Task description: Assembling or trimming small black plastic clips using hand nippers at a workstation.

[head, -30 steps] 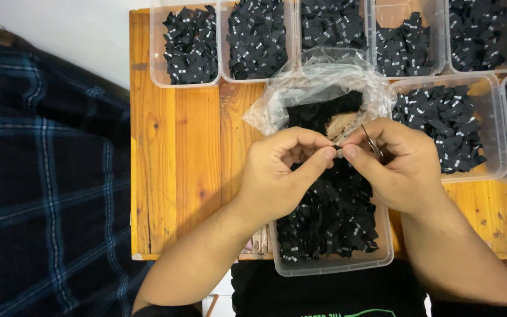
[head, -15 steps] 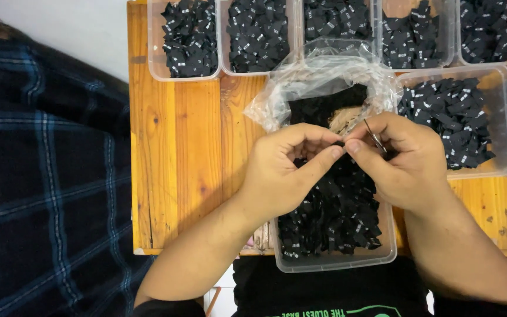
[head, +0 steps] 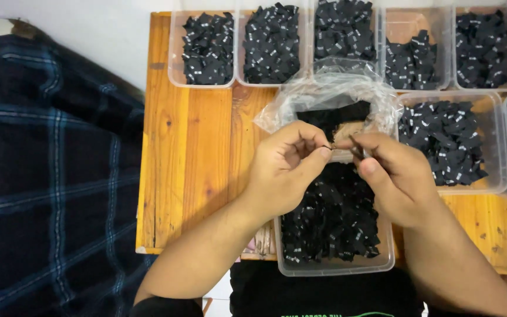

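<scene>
My left hand (head: 286, 170) and my right hand (head: 394, 176) meet above a clear plastic tub (head: 335, 267) filled with small black fabric labels (head: 333, 217). Between the fingertips of both hands I pinch a small thin item (head: 338, 145); it is too small to tell what it is. My right hand also grips a slim metal tool, partly hidden by the fingers. Just behind the hands lies a crumpled clear plastic bag (head: 330, 97) with more black labels inside.
The tub sits on a small wooden table (head: 195, 164). Several clear tubs of black labels line the far edge (head: 206, 50) and the right side (head: 453, 141). A dark plaid cloth (head: 48, 176) covers the floor at left. A white wall runs behind.
My hands have stayed together over the tub, with the fingertips shifting slightly. The view has tilted a little; the tubs appear lower in the frame.
</scene>
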